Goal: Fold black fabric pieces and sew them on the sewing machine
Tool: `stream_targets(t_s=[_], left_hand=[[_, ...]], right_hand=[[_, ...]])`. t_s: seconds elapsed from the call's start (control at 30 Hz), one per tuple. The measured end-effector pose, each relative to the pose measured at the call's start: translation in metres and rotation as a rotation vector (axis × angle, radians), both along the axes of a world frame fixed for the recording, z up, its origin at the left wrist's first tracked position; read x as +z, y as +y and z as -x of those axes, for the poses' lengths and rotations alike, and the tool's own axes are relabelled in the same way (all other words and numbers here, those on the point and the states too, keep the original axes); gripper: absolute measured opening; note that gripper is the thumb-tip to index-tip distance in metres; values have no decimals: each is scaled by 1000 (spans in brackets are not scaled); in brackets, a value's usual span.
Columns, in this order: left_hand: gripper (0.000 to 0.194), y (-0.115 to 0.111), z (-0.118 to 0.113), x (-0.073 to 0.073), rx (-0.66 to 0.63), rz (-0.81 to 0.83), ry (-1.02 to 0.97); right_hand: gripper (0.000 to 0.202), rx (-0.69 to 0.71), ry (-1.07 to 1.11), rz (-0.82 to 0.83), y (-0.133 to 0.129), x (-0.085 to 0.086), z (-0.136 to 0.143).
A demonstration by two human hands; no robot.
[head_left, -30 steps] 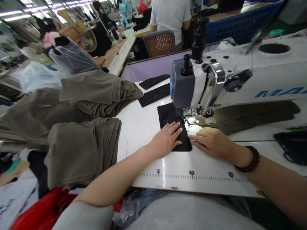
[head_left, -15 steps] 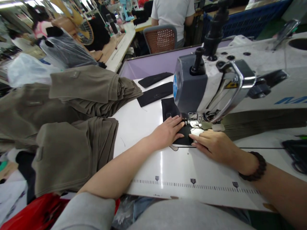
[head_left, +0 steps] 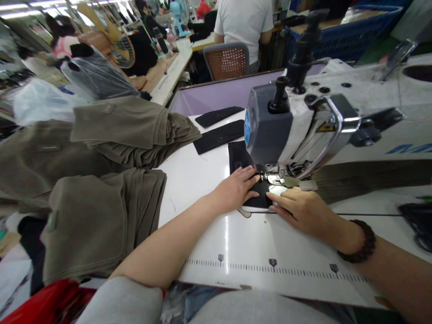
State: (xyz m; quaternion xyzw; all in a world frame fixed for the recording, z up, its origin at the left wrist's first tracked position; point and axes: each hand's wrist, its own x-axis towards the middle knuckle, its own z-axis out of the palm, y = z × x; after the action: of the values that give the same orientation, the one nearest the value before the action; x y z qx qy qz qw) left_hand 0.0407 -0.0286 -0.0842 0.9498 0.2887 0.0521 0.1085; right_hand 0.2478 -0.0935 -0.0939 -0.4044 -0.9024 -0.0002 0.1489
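Observation:
A black fabric piece (head_left: 257, 200) lies flat on the white machine bed, its far edge by the presser foot (head_left: 264, 177) of the sewing machine (head_left: 270, 121). My left hand (head_left: 236, 188) rests on the fabric with fingers spread, fingertips just left of the foot. At the fabric's right edge, my right hand (head_left: 299, 206) touches it with an outstretched index finger; the other fingers are partly curled. Part of the black cloth is hidden beneath my left hand. Two more black strips (head_left: 219, 136) lie behind, left of the machine head.
Stacks of olive-brown fabric pieces (head_left: 91, 220) cover the left side. More olive fabric (head_left: 367, 180) lies under the machine arm. A printed ruler scale (head_left: 272, 265) runs along the front edge. Beyond the table are a chair (head_left: 227, 62) and a seated person (head_left: 243, 27).
The whole view has shifted slightly downward in the picture. Both hands and the black fabric keep nearly the same place at the presser foot.

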Motion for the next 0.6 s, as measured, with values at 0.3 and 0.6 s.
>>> stream_targets(t_s=[0.3, 0.6], left_hand=[[47, 2, 1, 1, -5, -6, -9], [43, 3, 1, 1, -13, -28, -36]], right_hand=[[27, -10, 2, 1, 0, -1, 1], [29, -25, 5, -22, 1, -2, 1]])
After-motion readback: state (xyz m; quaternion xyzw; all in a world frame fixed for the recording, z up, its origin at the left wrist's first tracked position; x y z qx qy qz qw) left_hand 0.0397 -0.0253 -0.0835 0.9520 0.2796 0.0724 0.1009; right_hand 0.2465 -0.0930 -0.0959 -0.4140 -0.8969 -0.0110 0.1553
